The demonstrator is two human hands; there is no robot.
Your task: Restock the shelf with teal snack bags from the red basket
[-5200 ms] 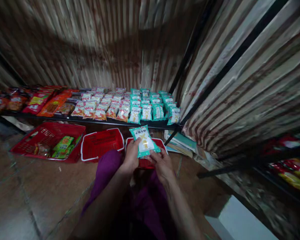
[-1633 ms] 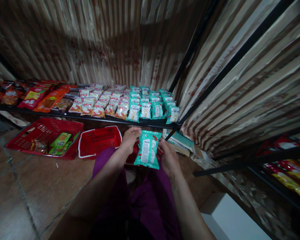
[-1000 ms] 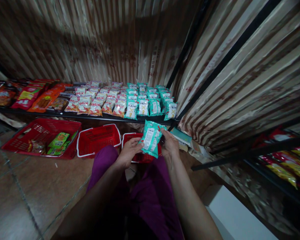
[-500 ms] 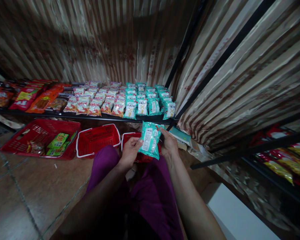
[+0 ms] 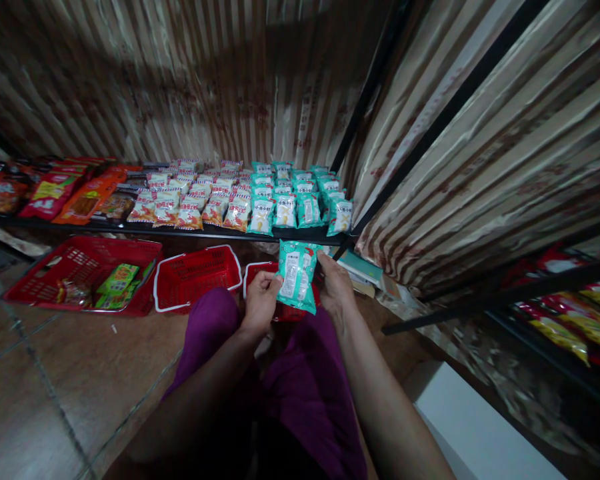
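Note:
A teal snack bag point(image 5: 296, 277) is held up between my two hands, its printed back panel facing me. My left hand point(image 5: 263, 298) is closed on the bag's left edge, thumb on the front. On the opposite edge, my right hand point(image 5: 336, 283) grips near the upper right corner, with some fingers hidden behind the bag. Just beyond, rows of matching teal bags point(image 5: 285, 209) stand on the black shelf point(image 5: 210, 233). White and orange snack bags point(image 5: 189, 213) fill the shelf to their left.
Below the shelf sit a large red basket point(image 5: 35, 287) with some green packets point(image 5: 118, 280), a smaller red basket point(image 5: 198, 277), and another red basket point(image 5: 253, 270) partly behind my hands. A black rack post point(image 5: 450, 87) slants at right. A white box point(image 5: 480, 427) lies lower right.
The teal bag has shifted very slightly left and tilted a little in my hands. Both hands keep their hold; the shelf and baskets look the same.

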